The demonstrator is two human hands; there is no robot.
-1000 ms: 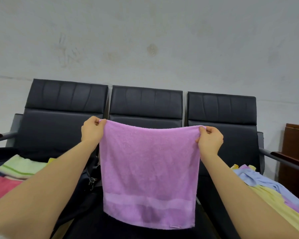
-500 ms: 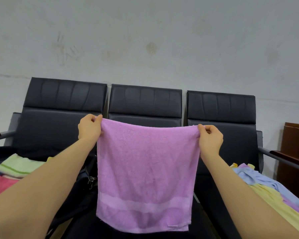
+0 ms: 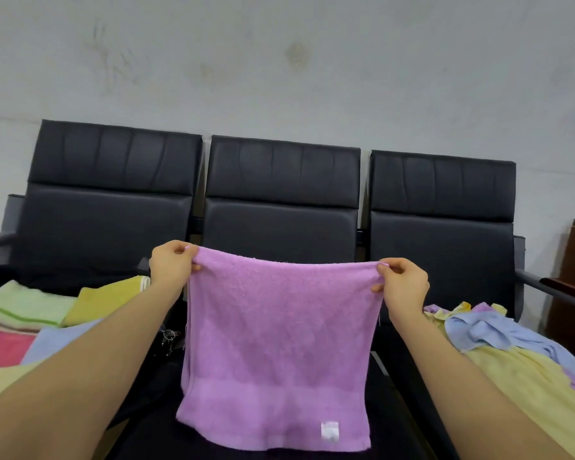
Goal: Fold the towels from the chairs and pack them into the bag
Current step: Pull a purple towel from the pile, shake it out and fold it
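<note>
Purple towel [image 3: 279, 343] pinched by left hand [image 3: 170, 265] and right hand [image 3: 402, 287], hiding middle chair [image 3: 281, 207]

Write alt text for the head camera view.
Two bare hands, left hand and right hand, pinch the top corners of a purple terry towel, hanging it before three black padded chairs. Folded towels lie left, a crumpled towel heap right.

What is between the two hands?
The purple towel stretches between the left hand and the right hand, each pinching a top corner, seen in the head view.
</note>
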